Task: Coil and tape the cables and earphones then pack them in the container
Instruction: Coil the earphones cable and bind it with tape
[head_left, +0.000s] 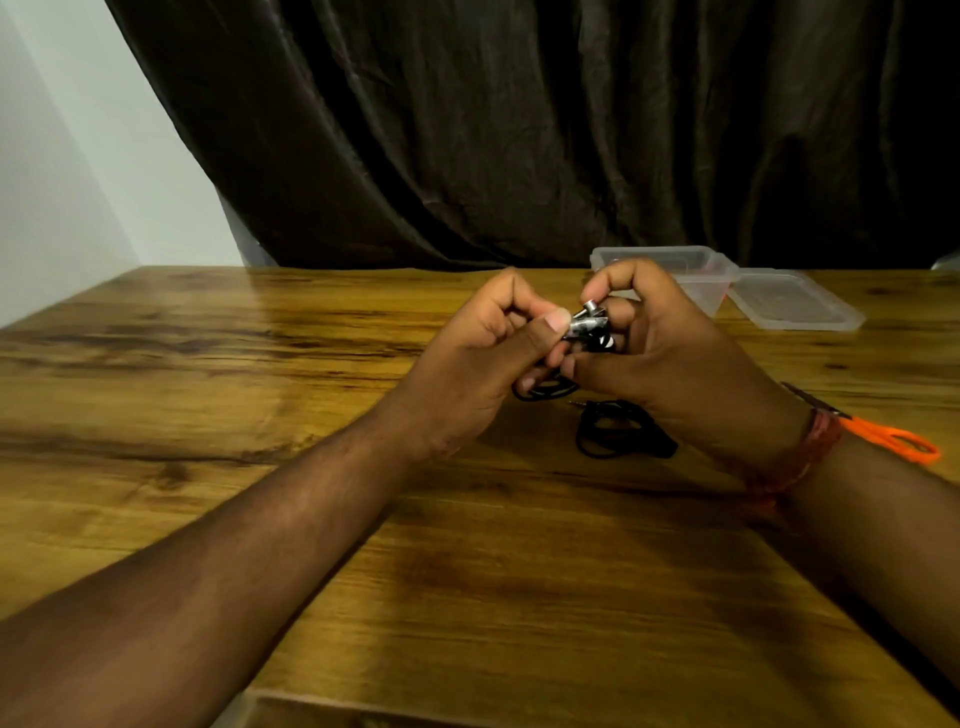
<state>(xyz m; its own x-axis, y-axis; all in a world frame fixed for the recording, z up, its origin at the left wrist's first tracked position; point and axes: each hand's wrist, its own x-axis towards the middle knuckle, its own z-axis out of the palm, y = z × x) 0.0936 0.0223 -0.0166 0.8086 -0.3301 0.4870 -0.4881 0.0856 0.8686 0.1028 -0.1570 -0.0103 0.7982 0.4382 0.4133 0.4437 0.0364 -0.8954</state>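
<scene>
Both hands meet above a wooden table (208, 395). The left hand (467, 358) and right hand (670, 353) pinch coiled black earphones (587, 327) between them. The clear container (691, 270) sits just beyond the right hand.

We see a wooden table (260, 395) carrying a clear container (701, 275), its lid (795, 301), a coiled black cable (618, 431) and orange-handled scissors (893, 439).

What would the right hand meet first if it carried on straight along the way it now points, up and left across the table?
Most likely the left hand: the right hand faces it closely, both pinching the taped earphone bundle between them. Depth is hard to judge, but nothing else shows in that line.
</scene>
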